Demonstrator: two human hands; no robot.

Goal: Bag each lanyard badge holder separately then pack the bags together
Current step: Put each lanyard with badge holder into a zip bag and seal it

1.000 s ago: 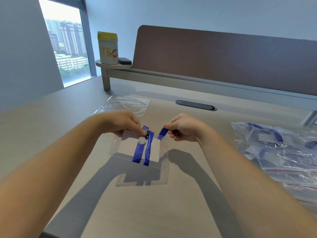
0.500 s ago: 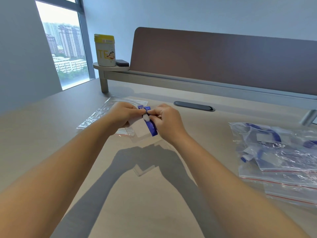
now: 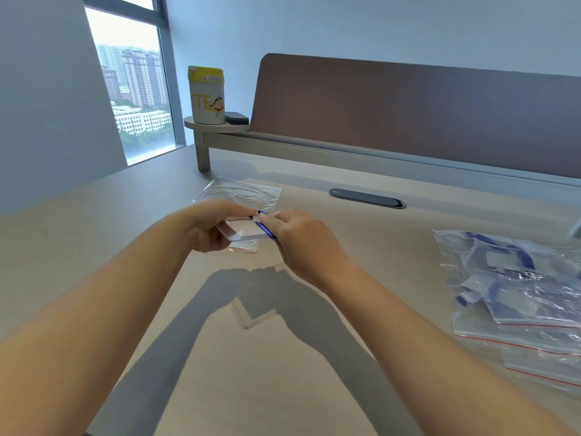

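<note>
Badge holder (image 3: 242, 229), gripped in my left hand (image 3: 209, 229) and right hand (image 3: 298, 237), remains unbagged above the empty bag (image 3: 242, 193); filled bags (image 3: 518, 287) lie at the desk's (image 3: 283, 372) right edge.

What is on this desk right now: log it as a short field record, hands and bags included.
left hand: grips the clear badge holder
right hand: pinches the blue lanyard at the holder's top
held item: raised above the desk
empty bag: flat, behind the hands
filled bags: piled at right
canister: on the corner shelf
</note>
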